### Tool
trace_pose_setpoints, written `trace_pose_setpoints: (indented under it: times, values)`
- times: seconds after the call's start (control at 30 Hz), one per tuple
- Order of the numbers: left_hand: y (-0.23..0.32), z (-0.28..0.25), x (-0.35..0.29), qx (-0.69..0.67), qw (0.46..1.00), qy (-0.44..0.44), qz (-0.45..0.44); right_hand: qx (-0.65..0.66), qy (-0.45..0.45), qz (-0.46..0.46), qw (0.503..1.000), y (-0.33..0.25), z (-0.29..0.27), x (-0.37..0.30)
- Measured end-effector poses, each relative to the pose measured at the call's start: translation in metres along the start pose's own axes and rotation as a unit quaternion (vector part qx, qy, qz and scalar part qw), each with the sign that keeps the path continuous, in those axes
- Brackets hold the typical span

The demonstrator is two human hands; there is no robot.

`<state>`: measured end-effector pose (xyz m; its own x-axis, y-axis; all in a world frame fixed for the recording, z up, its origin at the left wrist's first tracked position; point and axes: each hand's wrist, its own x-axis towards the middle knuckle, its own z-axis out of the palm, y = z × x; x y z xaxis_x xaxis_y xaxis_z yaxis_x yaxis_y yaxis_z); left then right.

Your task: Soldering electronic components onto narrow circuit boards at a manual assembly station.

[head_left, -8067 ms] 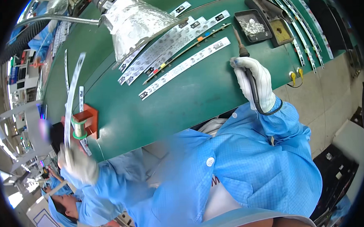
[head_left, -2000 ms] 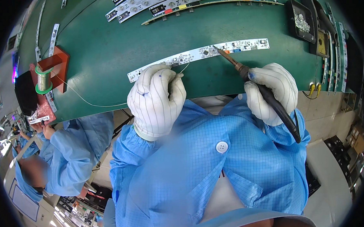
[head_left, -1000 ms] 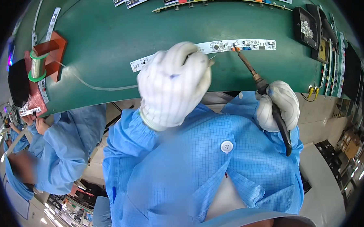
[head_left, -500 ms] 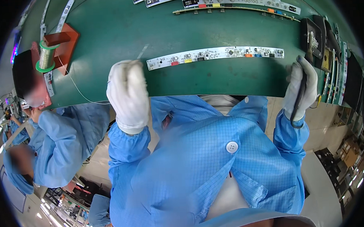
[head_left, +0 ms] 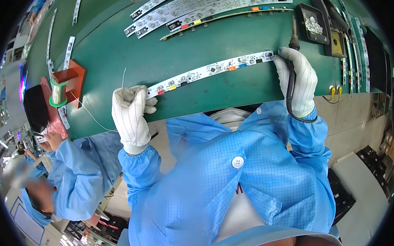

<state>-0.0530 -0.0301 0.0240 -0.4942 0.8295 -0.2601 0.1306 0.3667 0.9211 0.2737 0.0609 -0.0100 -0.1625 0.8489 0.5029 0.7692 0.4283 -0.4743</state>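
A long white circuit board strip [head_left: 199, 74] with small red, yellow, black, orange and blue parts lies slanted before me, its right end farther away. My left hand [head_left: 132, 109], white-gloved, is closed at its left end, with solder wire [head_left: 124, 78] sticking up from the fingers. My right hand [head_left: 299, 81], also gloved, holds a soldering iron [head_left: 294, 42] whose tip points away from me. The fingertips of that hand meet the strip's right end. The iron's cable [head_left: 290, 102] runs down along the palm and wrist.
A solder spool [head_left: 58, 92] sits on a red-brown stand [head_left: 79, 75] at left. Several board strips [head_left: 227, 7] lie at the back. A dark tray [head_left: 306, 34] holds small shiny pieces. More strips [head_left: 364, 58] lie at far right. A co-worker [head_left: 85, 172] sits at left.
Both hands have come to the ends of the circuit board strip, which has swung from nearly level to slanted, left end nearer me. The view has shifted too.
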Motion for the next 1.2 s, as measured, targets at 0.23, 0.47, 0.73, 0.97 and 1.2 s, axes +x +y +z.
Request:
trace_pose_setpoints:
  times: [0.23, 0.47, 0.73, 0.97, 1.2]
  values:
    - [-0.011, -0.010, 0.007, -0.184, 0.982, -0.028, -0.006, 0.143, -0.052, 0.047, 0.987, 0.011, -0.003, -0.001]
    - [-0.023, -0.010, 0.021, -0.405, 0.904, -0.124, 0.063, 0.382, -0.011, 0.212, 0.899, 0.006, -0.017, -0.005]
    - [-0.017, -0.001, 0.033, -0.411, 0.895, -0.167, 0.048, 0.482, 0.043, 0.203, 0.851, 0.010, -0.016, -0.012]
    - [-0.017, 0.001, 0.037, -0.434, 0.881, -0.184, 0.042, 0.491, 0.065, 0.186, 0.849, 0.008, -0.016, -0.013]
    - [-0.023, -0.001, 0.036, -0.426, 0.891, -0.151, 0.038, 0.438, 0.030, 0.191, 0.878, 0.009, -0.020, -0.017]
